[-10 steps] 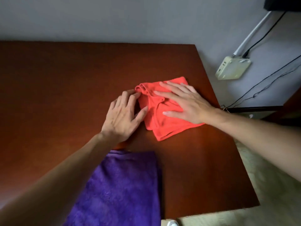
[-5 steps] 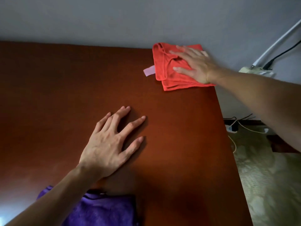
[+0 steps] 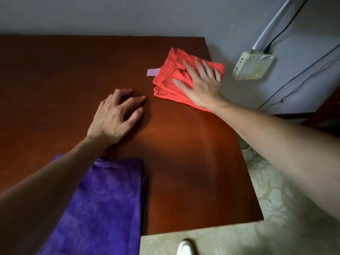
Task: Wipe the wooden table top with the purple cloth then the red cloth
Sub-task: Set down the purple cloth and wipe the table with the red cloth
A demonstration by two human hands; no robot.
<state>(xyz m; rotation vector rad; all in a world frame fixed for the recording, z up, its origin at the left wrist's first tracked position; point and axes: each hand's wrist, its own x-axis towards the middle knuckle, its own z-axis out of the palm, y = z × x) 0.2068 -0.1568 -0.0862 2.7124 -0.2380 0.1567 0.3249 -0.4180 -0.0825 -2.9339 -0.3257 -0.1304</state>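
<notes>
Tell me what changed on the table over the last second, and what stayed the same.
The right hand slid the red cloth from mid-table out to the far right corner, then a little back along the right edge; its palm is flat on the cloth. The left hand let go of the cloth and now rests on the wooden table top, fingers curled. The purple cloth stayed folded at the near edge.

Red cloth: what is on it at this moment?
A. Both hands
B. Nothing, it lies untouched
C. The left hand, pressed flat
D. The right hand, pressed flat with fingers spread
D. The right hand lies flat with fingers spread on the red cloth near the table's far right edge, while the left hand rests on bare wood of the table, apart from both cloths.
</notes>
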